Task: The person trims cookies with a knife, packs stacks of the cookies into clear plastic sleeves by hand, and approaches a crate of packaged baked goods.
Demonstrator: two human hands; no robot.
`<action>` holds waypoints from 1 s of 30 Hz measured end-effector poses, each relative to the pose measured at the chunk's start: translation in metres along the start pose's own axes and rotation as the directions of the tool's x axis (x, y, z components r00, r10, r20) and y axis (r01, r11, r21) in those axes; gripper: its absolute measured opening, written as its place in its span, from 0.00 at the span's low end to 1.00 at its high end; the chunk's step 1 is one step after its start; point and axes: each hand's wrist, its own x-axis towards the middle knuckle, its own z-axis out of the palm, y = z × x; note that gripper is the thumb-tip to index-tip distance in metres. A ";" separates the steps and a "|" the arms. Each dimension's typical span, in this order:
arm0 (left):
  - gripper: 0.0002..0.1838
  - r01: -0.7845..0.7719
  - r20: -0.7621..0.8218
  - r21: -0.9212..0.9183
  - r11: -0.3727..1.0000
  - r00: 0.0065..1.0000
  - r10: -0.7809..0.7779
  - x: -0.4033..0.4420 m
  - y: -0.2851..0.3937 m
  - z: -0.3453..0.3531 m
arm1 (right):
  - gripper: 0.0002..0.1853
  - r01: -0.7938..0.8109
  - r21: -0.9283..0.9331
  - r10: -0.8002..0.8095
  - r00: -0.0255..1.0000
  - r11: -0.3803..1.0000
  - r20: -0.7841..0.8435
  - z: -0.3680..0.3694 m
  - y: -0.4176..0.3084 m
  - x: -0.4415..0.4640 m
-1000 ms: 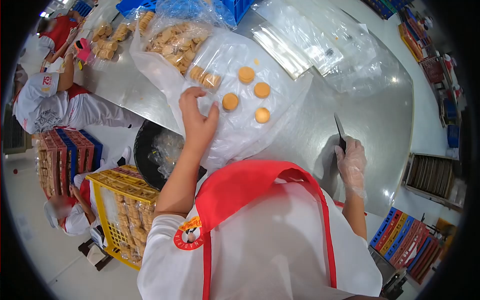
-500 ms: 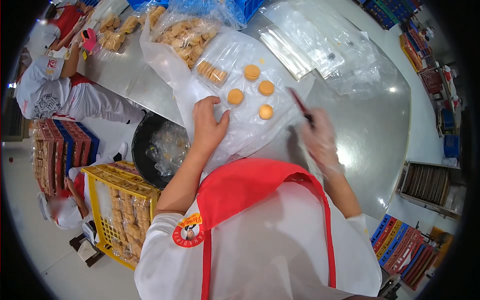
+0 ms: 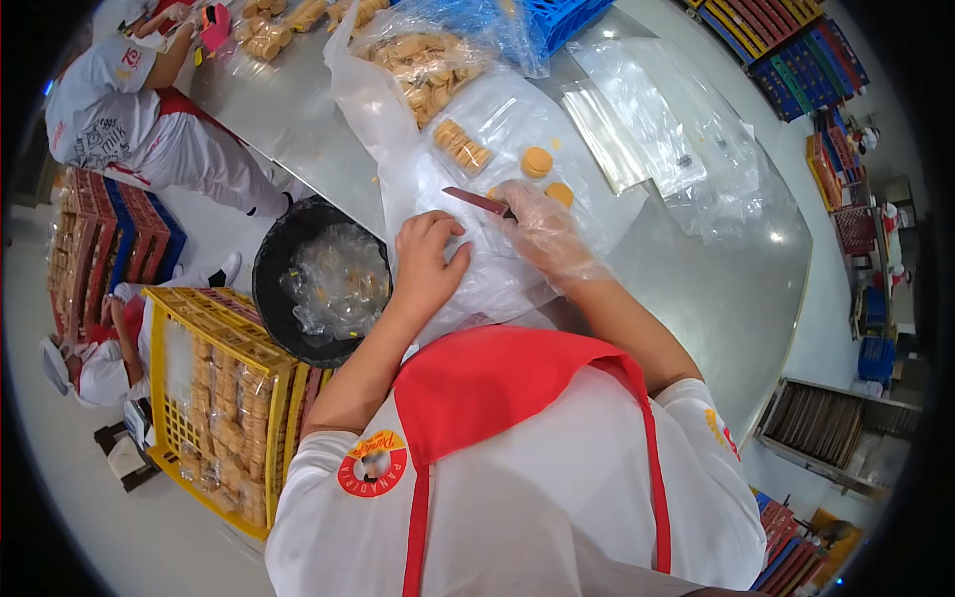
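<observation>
My bare left hand [image 3: 430, 261] rests on a white plastic sheet [image 3: 453, 289], fingers loosely bent and thumb apart, with nothing visible in it. A clear glove covers my right hand [image 3: 544, 237], which is closed around a knife; its dark red blade [image 3: 474, 200] points left, above my left fingers. Just beyond the right hand lie round cookies, one [image 3: 537, 161] farther off and one [image 3: 559, 193] close to the glove. Another cookie is mostly hidden behind the knife hand. A packed row of cookies [image 3: 463, 146] lies farther back on the sheet.
A clear bag of cookies [image 3: 428, 75] and a blue crate [image 3: 562, 20] stand at the back. Flat plastic bags [image 3: 647, 119] lie right on the metal table [image 3: 741, 289]. Left are a black bin [image 3: 269, 284], a yellow crate [image 3: 164, 398] and co-workers [image 3: 119, 109].
My right hand has swung left with the knife, from the sheet's right side to near my left hand. Fewer loose cookies show now. The camera view has shifted somewhat.
</observation>
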 end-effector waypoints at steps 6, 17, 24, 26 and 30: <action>0.17 0.076 0.073 -0.172 0.982 0.995 -0.064 0.007 0.013 -0.002 | 0.11 -0.032 -0.128 0.032 0.999 0.991 -0.002 0.002 -0.004 0.002; 0.34 0.529 0.494 -0.789 0.314 0.849 -0.189 0.018 0.005 -0.006 | 0.17 -0.142 0.315 0.095 0.982 0.938 0.161 -0.030 -0.046 -0.021; 0.31 0.543 0.515 -0.788 0.290 0.840 -0.173 0.011 0.019 -0.011 | 0.16 -0.141 0.435 0.065 0.981 0.889 0.185 -0.040 -0.054 -0.040; 0.31 0.552 0.520 -0.780 0.295 0.834 -0.186 0.009 0.022 -0.011 | 0.16 -0.203 0.447 0.106 0.967 0.871 0.232 -0.047 -0.059 -0.041; 0.29 0.490 0.452 -0.803 0.339 0.872 -0.191 0.005 0.020 -0.010 | 0.16 -0.158 0.443 0.104 0.984 0.882 0.145 -0.047 -0.048 -0.051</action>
